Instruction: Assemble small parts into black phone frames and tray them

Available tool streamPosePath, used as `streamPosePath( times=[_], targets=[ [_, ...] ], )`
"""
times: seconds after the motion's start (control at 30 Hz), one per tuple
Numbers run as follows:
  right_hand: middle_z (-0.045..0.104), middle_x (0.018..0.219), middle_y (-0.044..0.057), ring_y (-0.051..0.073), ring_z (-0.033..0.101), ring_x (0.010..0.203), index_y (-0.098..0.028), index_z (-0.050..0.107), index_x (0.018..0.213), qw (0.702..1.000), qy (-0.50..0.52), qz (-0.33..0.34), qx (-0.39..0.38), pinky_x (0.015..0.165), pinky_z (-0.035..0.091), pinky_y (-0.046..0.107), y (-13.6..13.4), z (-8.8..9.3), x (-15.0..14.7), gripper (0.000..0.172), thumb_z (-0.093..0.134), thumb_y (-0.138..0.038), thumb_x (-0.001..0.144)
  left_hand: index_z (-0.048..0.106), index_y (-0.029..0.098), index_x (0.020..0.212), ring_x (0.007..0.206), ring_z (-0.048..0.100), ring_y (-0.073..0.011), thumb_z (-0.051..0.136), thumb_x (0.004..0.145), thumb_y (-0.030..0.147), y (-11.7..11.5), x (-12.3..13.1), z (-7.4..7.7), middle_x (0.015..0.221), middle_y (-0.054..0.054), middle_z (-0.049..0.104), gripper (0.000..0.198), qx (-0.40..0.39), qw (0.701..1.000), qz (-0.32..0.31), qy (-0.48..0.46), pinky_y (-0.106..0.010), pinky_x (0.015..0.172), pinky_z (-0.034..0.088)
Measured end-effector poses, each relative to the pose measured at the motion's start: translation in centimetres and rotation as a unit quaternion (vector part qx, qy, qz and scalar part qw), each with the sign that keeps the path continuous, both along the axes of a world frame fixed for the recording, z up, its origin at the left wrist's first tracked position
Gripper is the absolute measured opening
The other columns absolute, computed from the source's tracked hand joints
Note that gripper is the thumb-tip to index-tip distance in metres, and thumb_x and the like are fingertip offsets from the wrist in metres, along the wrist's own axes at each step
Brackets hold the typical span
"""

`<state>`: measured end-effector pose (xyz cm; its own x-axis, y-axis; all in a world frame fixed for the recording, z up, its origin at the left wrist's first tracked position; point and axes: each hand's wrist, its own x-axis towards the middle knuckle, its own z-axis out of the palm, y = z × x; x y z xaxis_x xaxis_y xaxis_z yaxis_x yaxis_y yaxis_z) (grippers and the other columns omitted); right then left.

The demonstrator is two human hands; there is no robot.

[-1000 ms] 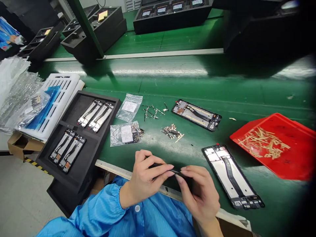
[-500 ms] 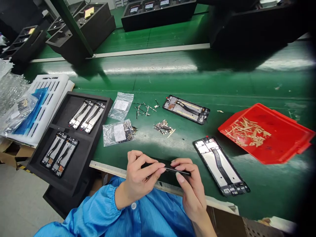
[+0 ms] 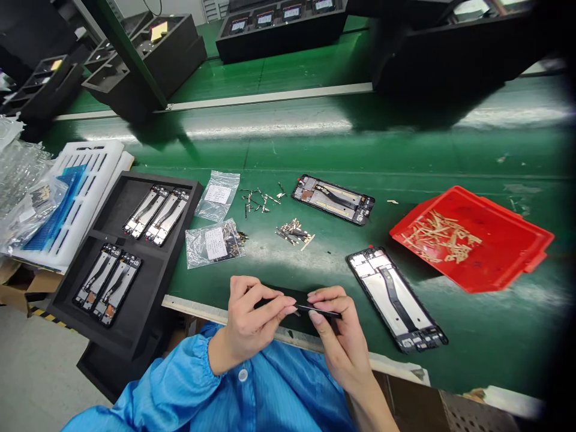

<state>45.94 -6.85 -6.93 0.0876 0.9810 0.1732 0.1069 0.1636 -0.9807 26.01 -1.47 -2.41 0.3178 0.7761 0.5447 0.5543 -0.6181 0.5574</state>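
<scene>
A dark phone frame, seen nearly edge-on, is held between both hands near the table's front edge. My left hand grips its left part, thumb and forefinger pinched together at the near edge; whether a small part sits in that pinch cannot be made out. My right hand clasps the other end, thumb below and fingers above. To the right lies another phone frame with a black ribbon cable. Farther back is a third phone frame. Small connector parts are heaped just beyond my hands.
A red tray with pale strips stands at right. At left, a black foam tray holds several phone frames. Two labelled plastic bags and scattered small parts lie between. Black boxes stand at the back.
The right thumb and fingers have shifted slightly left along the phone frame, closer to the left hand. The camera view has moved a little; the things on the table stay put.
</scene>
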Motion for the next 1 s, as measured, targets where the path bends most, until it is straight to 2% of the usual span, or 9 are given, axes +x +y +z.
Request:
streamPosePath(
  times=[0.07, 0.2, 0.4, 0.57, 0.7, 0.77, 0.83, 0.9, 1.0],
  targets=[
    [0.061, 0.114, 0.005, 0.018, 0.063, 0.105, -0.027, 0.056, 0.12, 0.999, -0.011, 0.03, -0.036, 0.091, 0.054, 0.03, 0.0, 0.6, 0.4, 0.009, 0.06, -0.027, 0.112, 0.082, 0.023, 0.111, 0.083, 0.06, -0.0183, 0.073, 0.105, 0.021, 0.6, -0.3, 0.2, 0.09, -0.002, 0.081, 0.011, -0.021, 1.0, -0.02, 0.005, -0.036, 0.076, 0.045],
    [0.063, 0.122, 0.005, 0.017, 0.065, 0.106, -0.029, 0.057, 0.131, 0.989, -0.02, 0.082, -0.124, 0.092, 0.054, 0.028, 0.4, 1.8, 1.4, 0.02, 0.059, -0.039, 0.113, 0.083, 0.023, 0.11, 0.078, 0.065, -0.0148, 0.075, 0.104, 0.019, 1.3, -0.6, 1.0, 0.089, -0.001, 0.08, 0.011, -0.119, 0.992, -0.024, -0.017, -0.03, 0.071, 0.051],
    [0.061, 0.105, 0.002, 0.015, 0.059, 0.087, -0.026, 0.061, 0.11, 0.987, 0.053, 0.013, -0.149, 0.074, 0.051, 0.023, 0.8, 1.6, 0.6, 0.021, 0.062, -0.047, 0.111, 0.087, 0.025, 0.106, 0.077, 0.071, -0.0142, 0.075, 0.104, 0.022, 0.8, -0.2, 1.7, 0.087, 0.0, 0.08, 0.012, -0.205, 0.979, -0.002, -0.016, -0.027, 0.071, 0.055],
    [0.062, 0.108, 0.003, 0.015, 0.06, 0.088, -0.027, 0.063, 0.115, 0.988, 0.058, 0.023, -0.141, 0.074, 0.051, 0.023, 0.7, 0.9, 0.7, 0.021, 0.064, -0.047, 0.11, 0.087, 0.024, 0.107, 0.077, 0.072, -0.0142, 0.073, 0.105, 0.026, 1.0, -0.1, 2.6, 0.086, -0.001, 0.079, 0.014, -0.215, 0.977, 0.0, 0.004, -0.026, 0.068, 0.055],
    [0.06, 0.095, 0.0, 0.013, 0.057, 0.075, -0.026, 0.062, 0.111, 0.991, 0.035, -0.01, -0.132, 0.066, 0.049, 0.024, 0.8, 1.2, 1.3, 0.02, 0.062, -0.045, 0.111, 0.081, 0.027, 0.133, 0.074, 0.07, -0.0133, 0.061, 0.11, 0.023, 1.0, -0.3, 3.1, 0.094, -0.003, 0.077, 0.03, -0.14, 0.984, -0.077, 0.076, -0.025, 0.066, 0.054],
    [0.062, 0.095, 0.001, 0.015, 0.06, 0.078, -0.026, 0.063, 0.116, 0.993, 0.0, -0.017, -0.115, 0.069, 0.051, 0.026, 1.0, 1.7, 1.4, 0.019, 0.059, -0.044, 0.113, 0.082, 0.03, 0.133, 0.072, 0.07, -0.0121, 0.057, 0.109, 0.015, 1.3, -0.4, 3.1, 0.096, -0.003, 0.076, 0.037, -0.123, 0.985, -0.098, 0.071, -0.024, 0.065, 0.054],
    [0.066, 0.118, 0.007, 0.02, 0.066, 0.101, -0.026, 0.06, 0.134, 0.994, -0.06, -0.05, -0.073, 0.084, 0.056, 0.032, 1.1, 2.2, 1.4, 0.026, 0.058, -0.041, 0.113, 0.085, 0.031, 0.125, 0.074, 0.072, -0.0118, 0.056, 0.107, 0.011, 2.6, -0.2, 3.1, 0.094, -0.002, 0.077, 0.04, -0.144, 0.985, -0.087, 0.029, -0.022, 0.067, 0.055],
    [0.059, 0.142, 0.013, 0.026, 0.063, 0.123, -0.026, 0.051, 0.149, 0.985, -0.116, -0.128, 0.012, 0.098, 0.055, 0.04, 1.0, 2.3, 1.4, 0.041, 0.061, -0.035, 0.11, 0.086, 0.028, 0.121, 0.081, 0.075, -0.0143, 0.057, 0.106, 0.013, 5.4, 0.5, 3.3, 0.095, -0.003, 0.079, 0.036, -0.167, 0.985, -0.051, -0.011, -0.024, 0.072, 0.057],
    [0.058, 0.137, 0.015, 0.027, 0.062, 0.12, -0.025, 0.048, 0.148, 0.953, -0.16, -0.225, 0.125, 0.093, 0.054, 0.042, 0.5, 1.4, 1.1, 0.046, 0.064, -0.022, 0.105, 0.084, 0.022, 0.127, 0.097, 0.077, -0.0211, 0.054, 0.105, 0.014, 12.7, 2.7, 4.0, 0.109, -0.008, 0.083, 0.038, -0.191, 0.981, 0.036, -0.028, -0.032, 0.088, 0.061]
  ],
)
